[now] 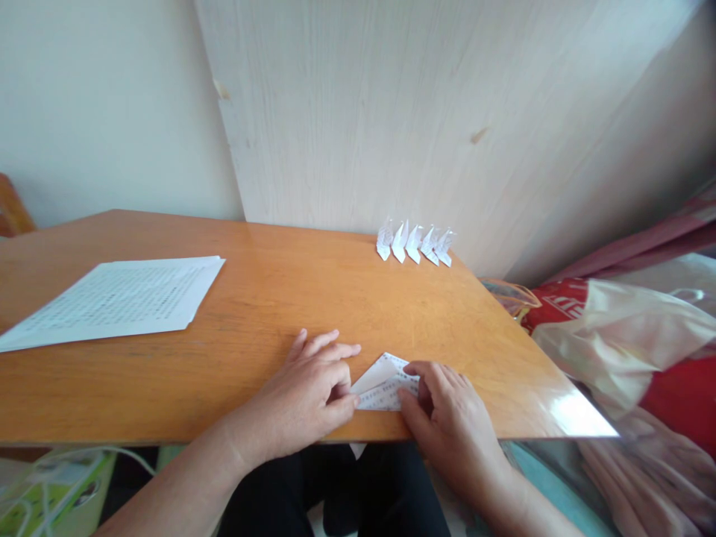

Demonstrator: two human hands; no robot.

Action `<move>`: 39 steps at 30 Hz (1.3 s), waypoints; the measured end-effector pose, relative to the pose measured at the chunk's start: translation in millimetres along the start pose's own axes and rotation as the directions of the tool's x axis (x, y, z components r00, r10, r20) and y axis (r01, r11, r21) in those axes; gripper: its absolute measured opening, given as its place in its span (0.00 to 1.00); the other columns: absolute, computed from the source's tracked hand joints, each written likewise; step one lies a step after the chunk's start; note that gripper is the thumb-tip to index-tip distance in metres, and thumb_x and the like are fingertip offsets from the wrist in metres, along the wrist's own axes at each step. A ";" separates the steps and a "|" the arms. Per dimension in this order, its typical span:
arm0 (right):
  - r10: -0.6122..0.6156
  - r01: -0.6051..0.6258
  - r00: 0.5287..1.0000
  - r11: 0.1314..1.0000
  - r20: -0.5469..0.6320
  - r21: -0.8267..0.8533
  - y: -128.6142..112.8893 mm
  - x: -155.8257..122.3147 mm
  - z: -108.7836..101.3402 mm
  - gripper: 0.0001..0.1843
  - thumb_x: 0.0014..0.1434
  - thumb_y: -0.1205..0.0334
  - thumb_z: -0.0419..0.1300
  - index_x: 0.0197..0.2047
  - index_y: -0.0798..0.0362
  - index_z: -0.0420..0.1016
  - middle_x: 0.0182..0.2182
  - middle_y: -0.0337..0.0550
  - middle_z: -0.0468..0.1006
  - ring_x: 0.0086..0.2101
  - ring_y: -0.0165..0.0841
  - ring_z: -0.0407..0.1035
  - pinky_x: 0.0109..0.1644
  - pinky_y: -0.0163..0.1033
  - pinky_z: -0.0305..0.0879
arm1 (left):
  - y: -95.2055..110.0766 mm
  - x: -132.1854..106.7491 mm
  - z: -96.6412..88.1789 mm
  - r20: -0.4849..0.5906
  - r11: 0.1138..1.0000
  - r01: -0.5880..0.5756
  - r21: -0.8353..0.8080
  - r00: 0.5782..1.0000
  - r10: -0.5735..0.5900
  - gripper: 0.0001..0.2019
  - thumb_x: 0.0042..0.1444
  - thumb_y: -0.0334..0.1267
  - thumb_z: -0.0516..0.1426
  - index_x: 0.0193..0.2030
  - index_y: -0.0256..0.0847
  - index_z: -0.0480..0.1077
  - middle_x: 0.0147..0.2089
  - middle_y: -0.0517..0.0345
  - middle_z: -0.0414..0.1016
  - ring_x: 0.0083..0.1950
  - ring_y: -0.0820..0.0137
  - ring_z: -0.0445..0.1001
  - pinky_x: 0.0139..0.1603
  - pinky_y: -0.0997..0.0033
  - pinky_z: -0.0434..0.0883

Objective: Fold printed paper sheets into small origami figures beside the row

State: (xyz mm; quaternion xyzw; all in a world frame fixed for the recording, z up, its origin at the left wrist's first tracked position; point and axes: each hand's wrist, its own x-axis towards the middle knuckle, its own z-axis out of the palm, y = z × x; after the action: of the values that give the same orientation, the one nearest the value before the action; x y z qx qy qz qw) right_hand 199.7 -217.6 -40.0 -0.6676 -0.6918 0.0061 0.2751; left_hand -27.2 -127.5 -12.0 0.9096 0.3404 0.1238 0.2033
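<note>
A sheet of printed paper [385,389], folded to a roughly triangular shape, lies at the table's front edge between my hands. My left hand [316,380] has its thumb and curled index finger closed at the paper's left corner, while its other fingers spread over the tabletop. On the right side of the paper, my right hand [447,399] grips it with thumb and index finger, the remaining fingers bent. The right hand hides the paper's right end.
Several folded paper pieces [414,243] stand in a row at the table's back right. A stack of printed sheets [128,298] lies on the left of the wooden table [280,283]. A pale panel [358,112] rises behind. Bags [620,328] crowd the right side.
</note>
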 end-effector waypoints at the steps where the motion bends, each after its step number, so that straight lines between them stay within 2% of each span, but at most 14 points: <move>1: 0.033 -0.034 0.999 0.999 0.003 0.017 -1.0 0.3 -1.0 0.06 0.63 0.60 0.58 0.43 0.51 0.73 0.31 0.42 0.75 0.33 0.37 0.69 0.39 0.42 0.59 | 0.7 0.0 -0.6 0.002 1.000 0.000 0.002 1.000 0.000 0.11 0.62 0.42 0.57 0.29 0.44 0.69 0.69 0.65 0.66 0.75 0.52 0.48 0.71 0.31 0.40; 2: 0.050 -0.050 0.999 0.998 0.014 0.033 -1.7 0.7 -2.2 0.05 0.63 0.59 0.59 0.39 0.51 0.73 0.29 0.41 0.74 0.32 0.36 0.68 0.38 0.41 0.59 | 1.3 0.0 -1.2 0.003 1.000 -0.001 0.003 1.000 0.001 0.11 0.62 0.42 0.57 0.28 0.44 0.68 0.68 0.65 0.66 0.75 0.52 0.48 0.71 0.31 0.40; 6: 0.019 -0.026 0.998 0.995 0.067 0.098 -1.7 2.6 -5.8 0.12 0.66 0.56 0.56 0.31 0.49 0.72 0.29 0.41 0.73 0.32 0.35 0.67 0.37 0.40 0.57 | 1.5 0.0 -1.6 -0.014 1.000 -0.012 0.003 1.000 0.012 0.12 0.62 0.40 0.57 0.27 0.43 0.67 0.68 0.64 0.67 0.75 0.52 0.48 0.71 0.32 0.41; 10: 0.037 -0.049 0.995 0.991 0.094 0.126 0.2 4.2 -5.5 0.14 0.68 0.56 0.54 0.30 0.49 0.71 0.29 0.41 0.72 0.32 0.35 0.67 0.37 0.40 0.56 | -3.2 -0.7 1.7 -0.026 0.999 -0.039 -0.001 0.999 0.039 0.12 0.62 0.40 0.57 0.27 0.43 0.67 0.68 0.63 0.67 0.75 0.51 0.48 0.71 0.32 0.40; 14: 0.033 -0.039 0.995 0.997 0.096 0.061 -0.2 5.1 -3.1 0.13 0.66 0.59 0.57 0.28 0.50 0.69 0.28 0.40 0.72 0.32 0.35 0.66 0.38 0.40 0.55 | -5.6 -1.4 3.8 -0.041 0.999 -0.048 -0.006 0.998 0.048 0.12 0.62 0.40 0.57 0.28 0.43 0.67 0.68 0.62 0.67 0.75 0.52 0.48 0.71 0.32 0.39; 20: 0.003 -0.002 0.997 1.000 0.079 -0.011 -2.1 5.5 -2.1 0.13 0.65 0.60 0.57 0.27 0.50 0.68 0.27 0.40 0.72 0.32 0.35 0.66 0.37 0.40 0.53 | -0.3 -0.2 0.6 -0.038 1.000 -0.028 -0.004 0.999 0.028 0.13 0.62 0.40 0.57 0.26 0.42 0.65 0.68 0.62 0.68 0.75 0.52 0.49 0.71 0.33 0.42; 29: -0.010 0.012 0.997 1.000 0.075 -0.024 -0.6 6.5 0.0 0.12 0.63 0.63 0.58 0.27 0.50 0.66 0.26 0.39 0.72 0.31 0.35 0.66 0.36 0.40 0.52 | 4.1 0.4 -2.5 -0.028 1.000 -0.022 0.008 0.999 0.022 0.13 0.62 0.39 0.57 0.26 0.42 0.65 0.66 0.60 0.69 0.74 0.52 0.51 0.71 0.34 0.44; 32: 0.031 -0.030 0.997 0.999 0.070 -0.009 -1.0 5.3 0.8 0.09 0.62 0.61 0.59 0.30 0.50 0.66 0.27 0.38 0.72 0.32 0.35 0.66 0.37 0.40 0.53 | 4.3 0.0 -3.1 -0.020 1.000 -0.022 0.014 1.000 0.022 0.11 0.62 0.39 0.57 0.28 0.43 0.66 0.66 0.61 0.69 0.73 0.51 0.52 0.71 0.33 0.44; 35: 0.051 -0.051 0.998 0.999 0.030 0.005 -1.9 2.9 1.3 0.05 0.62 0.60 0.60 0.40 0.51 0.70 0.31 0.40 0.74 0.34 0.36 0.68 0.39 0.41 0.56 | 4.5 -0.2 -3.7 -0.015 1.000 -0.007 0.013 1.000 0.007 0.08 0.61 0.40 0.58 0.31 0.44 0.67 0.66 0.61 0.69 0.72 0.51 0.54 0.71 0.33 0.42; 39: -0.037 0.038 0.998 0.999 0.041 -0.009 -1.2 0.6 1.4 0.18 0.65 0.63 0.57 0.58 0.47 0.69 0.37 0.43 0.75 0.37 0.38 0.69 0.43 0.44 0.59 | 3.1 -1.2 -2.7 -0.030 1.000 -0.003 -0.003 1.000 0.003 0.06 0.61 0.42 0.59 0.35 0.45 0.68 0.65 0.60 0.69 0.72 0.51 0.55 0.72 0.34 0.42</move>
State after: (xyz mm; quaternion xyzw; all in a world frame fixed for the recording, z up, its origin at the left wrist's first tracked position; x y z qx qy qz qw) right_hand 198.1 -216.6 -40.6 -0.6556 -0.7098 0.0112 0.2575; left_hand -27.3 -129.7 -8.3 0.9078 0.3419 0.1386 0.1994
